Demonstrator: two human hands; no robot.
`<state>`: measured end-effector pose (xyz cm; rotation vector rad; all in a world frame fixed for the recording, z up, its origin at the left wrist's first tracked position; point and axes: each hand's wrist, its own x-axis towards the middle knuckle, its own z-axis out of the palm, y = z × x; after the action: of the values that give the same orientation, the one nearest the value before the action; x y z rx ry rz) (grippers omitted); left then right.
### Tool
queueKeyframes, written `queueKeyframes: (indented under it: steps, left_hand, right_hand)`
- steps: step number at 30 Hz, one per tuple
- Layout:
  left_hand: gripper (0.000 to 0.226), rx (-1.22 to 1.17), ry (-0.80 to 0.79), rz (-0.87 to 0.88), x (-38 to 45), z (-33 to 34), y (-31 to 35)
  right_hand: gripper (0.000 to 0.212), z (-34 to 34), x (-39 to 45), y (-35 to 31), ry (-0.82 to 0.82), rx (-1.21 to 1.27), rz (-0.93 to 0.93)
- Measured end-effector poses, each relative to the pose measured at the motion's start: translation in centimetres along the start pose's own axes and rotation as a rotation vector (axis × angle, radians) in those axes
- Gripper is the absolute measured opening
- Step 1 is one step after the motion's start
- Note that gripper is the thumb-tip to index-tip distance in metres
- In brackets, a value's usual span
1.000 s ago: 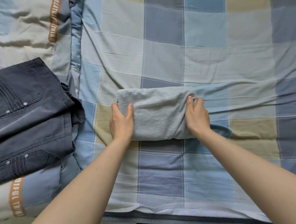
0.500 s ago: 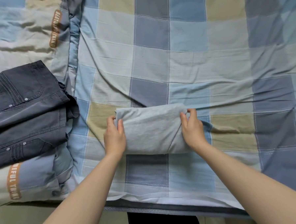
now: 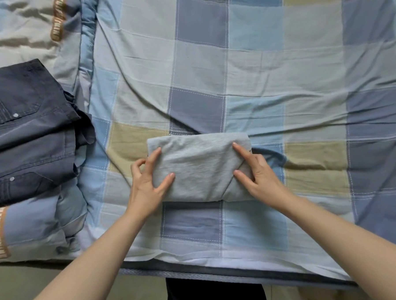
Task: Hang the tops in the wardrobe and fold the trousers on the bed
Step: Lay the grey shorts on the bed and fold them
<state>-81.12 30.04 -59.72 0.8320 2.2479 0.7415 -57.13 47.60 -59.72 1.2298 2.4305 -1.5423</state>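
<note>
Grey folded trousers (image 3: 200, 168) lie on the bed (image 3: 279, 65) near its front edge, on a blue, beige and grey checked sheet. Left hand (image 3: 148, 180) rests on the bundle's left end, fingers spread straight, thumb laid on top. Right hand (image 3: 260, 171) presses its right end, fingers straight. Dark denim garment (image 3: 28, 133) sits at the left edge on a quilt (image 3: 36, 227). Orange band there reads partly "TIFUL THING".
</note>
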Motion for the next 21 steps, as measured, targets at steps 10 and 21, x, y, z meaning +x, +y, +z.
queueKeyframes:
  steps: [10, 21]
  left_hand:
    - [0.066, -0.200, -0.037, -0.016, 2.0, 1.1, 1.1]
    - [0.056, -0.243, 0.081, 0.042, -4.5, -2.6, 9.2]
  right_hand:
    - [0.074, 1.8, 2.3, -0.7, 0.138, 0.088, -0.010]
    - [0.069, -4.1, -4.5, -6.8, 0.282, 0.102, -0.053]
